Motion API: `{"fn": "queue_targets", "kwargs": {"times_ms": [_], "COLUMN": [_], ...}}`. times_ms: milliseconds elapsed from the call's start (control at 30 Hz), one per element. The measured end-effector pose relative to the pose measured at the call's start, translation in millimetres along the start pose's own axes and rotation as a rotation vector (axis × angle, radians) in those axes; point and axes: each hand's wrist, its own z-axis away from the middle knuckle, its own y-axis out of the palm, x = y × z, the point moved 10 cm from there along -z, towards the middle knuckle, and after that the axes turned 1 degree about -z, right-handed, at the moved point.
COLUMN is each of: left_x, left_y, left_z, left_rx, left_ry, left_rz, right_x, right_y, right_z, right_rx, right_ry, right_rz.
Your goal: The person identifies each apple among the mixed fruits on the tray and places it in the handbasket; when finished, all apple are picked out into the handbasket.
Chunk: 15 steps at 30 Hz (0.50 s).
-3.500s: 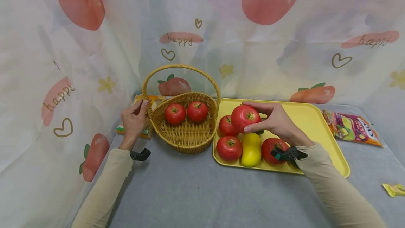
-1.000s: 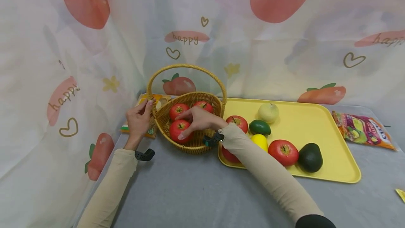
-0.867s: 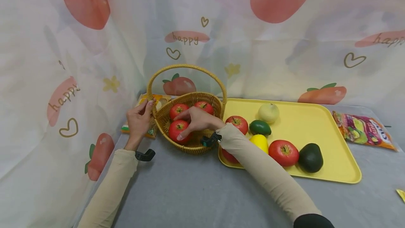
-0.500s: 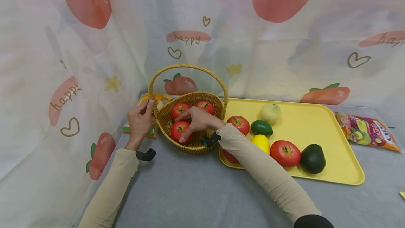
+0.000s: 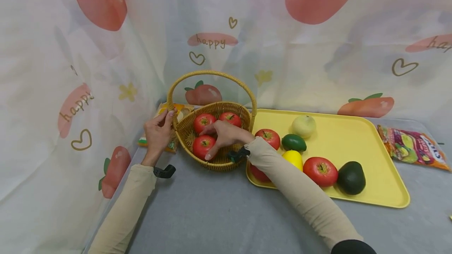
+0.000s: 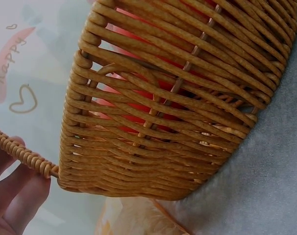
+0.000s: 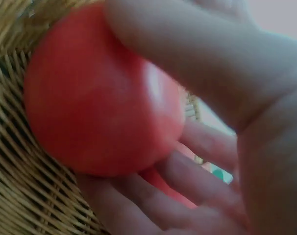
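Observation:
My left hand pinches the base of the wicker basket's arched handle between thumb and fingers. Inside the basket, my right hand is around a red apple in the front left part. The right wrist view shows that apple close up, thumb on one side and fingers curled along the other. Two more red apples, the back left apple and the back right apple, lie behind it. My right hand covers some of the basket's floor.
Right of the basket lies a yellow tray with several red apples, an avocado, a green lime-like fruit, a yellow fruit and a pale round one. Snack bags stand beside both: a purple bag and an orange bag.
My right hand has carried an apple from above the tray into the basket's front left. Over the last half second its thumb has shifted slightly right. My left hand has stayed on the handle.

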Motion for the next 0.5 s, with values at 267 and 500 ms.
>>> {"fn": "queue_targets", "kwargs": {"times_ms": [267, 500], "left_x": [3.2, 4.3], "left_y": [-0.6, -1.1], "left_z": [0.2, 0.1], "left_rx": [-0.009, -0.005], "left_ry": [-0.005, -0.009], "left_rz": [-0.01, 0.022], "right_x": [-13, -11], "right_y": [4, 0], "right_z": [4.2, 0.1], "right_rx": [0.105, 0.057], "right_ry": [0.057, 0.037], "right_rz": [-0.111, -0.057]}}
